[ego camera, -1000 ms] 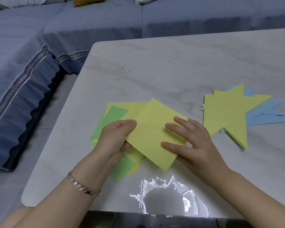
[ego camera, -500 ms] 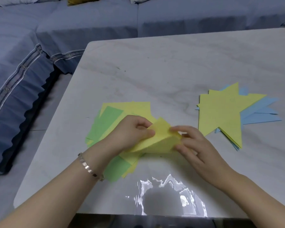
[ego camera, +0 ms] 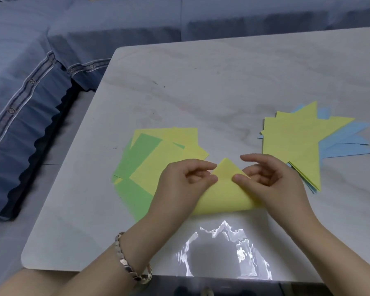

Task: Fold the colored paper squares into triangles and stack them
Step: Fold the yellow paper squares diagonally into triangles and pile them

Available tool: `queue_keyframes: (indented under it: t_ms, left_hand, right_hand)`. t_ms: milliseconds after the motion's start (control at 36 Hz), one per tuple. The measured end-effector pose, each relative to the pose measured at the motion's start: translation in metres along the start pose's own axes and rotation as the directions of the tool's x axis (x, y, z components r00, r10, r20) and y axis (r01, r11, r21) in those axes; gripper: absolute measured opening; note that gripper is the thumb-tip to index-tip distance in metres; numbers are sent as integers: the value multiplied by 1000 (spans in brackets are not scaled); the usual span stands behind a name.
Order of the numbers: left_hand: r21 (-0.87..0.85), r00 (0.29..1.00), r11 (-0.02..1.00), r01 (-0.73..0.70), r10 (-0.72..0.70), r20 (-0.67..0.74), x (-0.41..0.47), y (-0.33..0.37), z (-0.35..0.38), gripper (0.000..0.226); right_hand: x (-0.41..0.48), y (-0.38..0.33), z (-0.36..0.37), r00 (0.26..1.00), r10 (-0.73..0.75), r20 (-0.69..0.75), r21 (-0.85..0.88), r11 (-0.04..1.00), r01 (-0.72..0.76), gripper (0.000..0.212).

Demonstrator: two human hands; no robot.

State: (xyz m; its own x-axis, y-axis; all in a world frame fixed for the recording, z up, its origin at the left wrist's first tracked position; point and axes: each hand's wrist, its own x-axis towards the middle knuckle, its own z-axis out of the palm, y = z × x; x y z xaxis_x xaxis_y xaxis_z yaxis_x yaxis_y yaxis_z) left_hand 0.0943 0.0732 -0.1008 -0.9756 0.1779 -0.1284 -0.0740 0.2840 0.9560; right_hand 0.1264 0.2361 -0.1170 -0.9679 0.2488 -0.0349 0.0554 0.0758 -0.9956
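- Folding is the step in hand: one yellow sheet (ego camera: 224, 195) lies doubled over at lower centre of the frame. Its corners meet in a peak pointing away from me, and its near edge looks rounded, not yet creased.
- Left hand (ego camera: 179, 184) has its fingers (ego camera: 201, 166) curled at the left side of that peak, thumb on top, pinching the layers together.
- Right hand (ego camera: 273, 182) grips the right side the same way, thumb pressed on the paper and forefinger arched above it.
- Unfolded squares (ego camera: 150, 150), yellow and green, sit fanned out on the tabletop (ego camera: 201, 82) to the left of centre, partly under my left hand.
- Finished triangles (ego camera: 295, 142) are stacked at the right of the frame, yellow over blue, just beside my right hand.
- Next, I judge, I need to check that the two corners match, hold the peak down with one hand and run the other along the near edge to flatten the crease.
- After that the triangle has to go right, onto the stack.
- Several squares remain, so I reckon the task is partway through.
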Motion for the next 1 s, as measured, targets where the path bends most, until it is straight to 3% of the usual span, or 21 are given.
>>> queue_keyframes:
  t_ms: [167,417,639,1000]
  left_hand:
    - [12,997,998,-62,62,-39,-3,2,4,43]
    - [-15,998,998,-64,64,-8,-11,8,4,37]
    - [-30,998,998,-52,52,-25,-16,8,6,28]
    - [12,992,993,-119,119,-28,-21,9,7,34]
  right_hand:
    - [-3,-9,-2,998,-55,12,-89,994,56,25]
    - [-7,-12,-2,998,-57,0,-70,996,57,29]
    - [-9,-14,-3,994,-77,82,-90,992,85,33]
    - [-10,-17,-2,984,-113,137,-130,983,131,31]
